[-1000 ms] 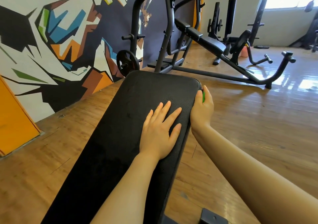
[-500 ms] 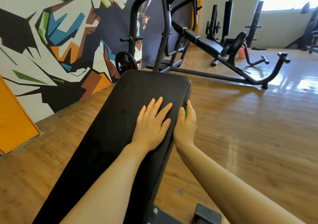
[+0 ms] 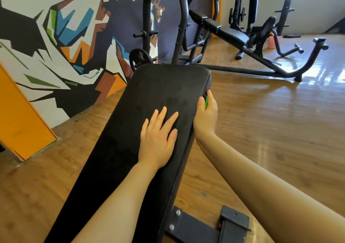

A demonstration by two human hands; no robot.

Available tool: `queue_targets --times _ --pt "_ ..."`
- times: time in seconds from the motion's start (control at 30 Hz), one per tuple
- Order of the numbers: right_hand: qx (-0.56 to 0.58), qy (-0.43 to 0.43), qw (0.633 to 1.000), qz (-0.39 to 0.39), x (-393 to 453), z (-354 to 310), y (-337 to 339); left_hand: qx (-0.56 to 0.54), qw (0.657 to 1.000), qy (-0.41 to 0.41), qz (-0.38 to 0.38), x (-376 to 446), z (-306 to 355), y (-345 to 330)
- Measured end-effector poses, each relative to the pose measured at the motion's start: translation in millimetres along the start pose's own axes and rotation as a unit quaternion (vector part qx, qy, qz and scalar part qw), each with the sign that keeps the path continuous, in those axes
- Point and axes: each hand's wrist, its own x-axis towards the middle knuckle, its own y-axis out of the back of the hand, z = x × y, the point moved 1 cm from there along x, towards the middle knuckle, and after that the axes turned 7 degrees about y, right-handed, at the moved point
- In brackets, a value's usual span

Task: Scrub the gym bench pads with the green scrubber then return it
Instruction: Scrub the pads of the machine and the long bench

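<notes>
painted wall (image 3: 56,37), wooden floor (image 3: 270,130), weight plate (image 3: 140,58)

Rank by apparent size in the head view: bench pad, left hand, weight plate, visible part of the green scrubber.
1. bench pad
2. left hand, though nearness to the camera enlarges it
3. weight plate, farther off
4. green scrubber, mostly hidden in the right hand

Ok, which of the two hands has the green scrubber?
The right hand, curled round the green scrubber at the black bench pad edge; the left hand lies flat on top.

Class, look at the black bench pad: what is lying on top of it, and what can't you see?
On the bench pad the left hand rests flat, fingers straight. The right hand holds the green scrubber against the pad's right edge; most of the scrubber is covered.
</notes>
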Motion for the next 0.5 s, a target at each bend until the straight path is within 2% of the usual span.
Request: queue_targets --times 0.23,0.5 --pt "-0.013 0.005 1.0 -0.002 -50 7 4 0.013 1.0 0.001 0.01 0 -1 -3" --pt "-0.04 0.025 0.999 -0.002 -20 3 5 0.005 1.0 0.0 0.003 -1 -1 -1"
